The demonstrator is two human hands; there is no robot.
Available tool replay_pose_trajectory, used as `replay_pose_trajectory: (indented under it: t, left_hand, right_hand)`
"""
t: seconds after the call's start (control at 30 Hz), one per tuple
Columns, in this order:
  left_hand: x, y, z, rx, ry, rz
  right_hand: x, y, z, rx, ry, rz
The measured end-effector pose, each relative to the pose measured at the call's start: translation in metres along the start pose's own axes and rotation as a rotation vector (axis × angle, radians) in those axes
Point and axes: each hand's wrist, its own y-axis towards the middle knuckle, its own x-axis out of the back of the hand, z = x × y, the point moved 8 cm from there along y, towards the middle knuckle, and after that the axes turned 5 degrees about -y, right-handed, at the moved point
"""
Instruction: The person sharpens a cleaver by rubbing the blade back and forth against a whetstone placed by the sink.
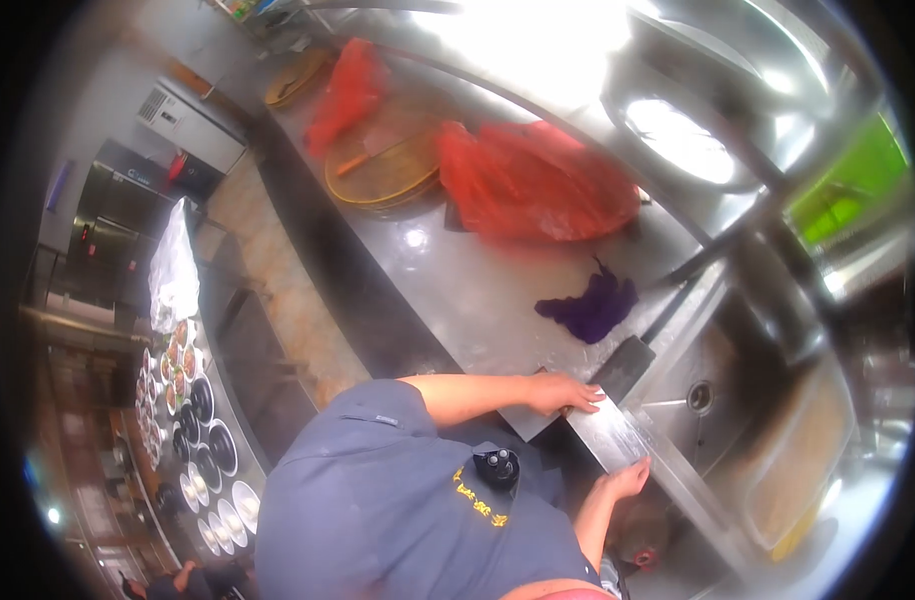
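A shiny flat-sided metal piece (pixel 610 430) lies across the near edge of the sink. My left hand (pixel 566 393) is closed on its upper end, fingers bent over the rim. At its lower end my right hand (pixel 626 478) grips the corner, fingers pressed together. Beside my left hand is a dark block-like object (pixel 627 366) with a long handle. A purple cloth (pixel 593 305) lies crumpled on the wet steel counter (pixel 488 310), beyond my left hand.
Red plastic bags (pixel 538 180) and a round lidded container (pixel 388 175) stand on the counter. The sink (pixel 678 400) has a drain. A tub (pixel 803 460) stands at right. Bowls and plates (pixel 223 447) fill a table at left. People (pixel 183 580) show at bottom left.
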Motion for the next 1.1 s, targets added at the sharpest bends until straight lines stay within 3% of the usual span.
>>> replay_pose_trajectory:
  t: [0.13,0.23,0.33,0.37,0.4,0.47,0.6,0.7,0.87,0.93,1.0,1.03,1.07,1.1]
  left_hand:
    - [0.020,0.032,0.037,-0.097,-0.048,-0.136]
    - [0.037,0.032,0.033,-0.038,-0.002,-0.240]
    - [0.001,-0.021,0.028,0.030,-0.123,-0.304]
    - [-0.010,-0.043,0.024,0.052,-0.132,-0.317]
    - [-0.017,-0.063,0.014,0.062,-0.037,-0.300]
    - [-0.013,-0.083,0.001,0.139,-0.059,-0.353]
    - [0.011,-0.081,0.016,0.263,-0.006,-0.498]
    - [0.010,-0.079,0.022,0.294,0.113,-0.508]
    - [-0.035,-0.114,0.013,0.322,0.237,-0.395]
    - [-0.026,-0.113,0.019,0.324,0.187,-0.370]
    - [-0.010,-0.093,0.034,0.245,0.150,-0.535]
    - [0.005,-0.082,0.042,0.364,-0.188,-0.537]
    - [0.005,-0.077,0.034,0.356,-0.193,-0.518]
    - [0.010,-0.073,0.024,0.348,0.090,-0.471]
  right_hand:
    - [-0.039,0.058,0.023,0.079,-0.118,0.066]
    - [-0.077,0.056,0.048,0.161,-0.252,0.125]
    - [-0.063,0.042,0.026,0.175,-0.343,0.075]
    - [-0.059,0.036,0.006,0.073,-0.195,0.168]
    - [-0.054,0.024,-0.001,0.077,-0.262,0.174]
    - [-0.074,0.015,-0.006,0.041,-0.250,0.237]
    - [-0.171,0.026,0.029,0.233,-0.414,0.411]
    - [-0.188,0.024,0.026,0.144,-0.358,0.431]
    - [-0.117,0.013,-0.012,0.224,-0.391,0.356]
    - [-0.129,0.020,-0.005,0.296,-0.449,0.362]
    - [-0.169,0.011,0.024,0.220,-0.453,0.409]
    - [-0.182,0.005,0.040,0.281,-0.507,0.382]
    - [-0.188,0.022,0.035,0.330,-0.501,0.401]
    - [-0.182,0.023,0.033,0.327,-0.471,0.388]
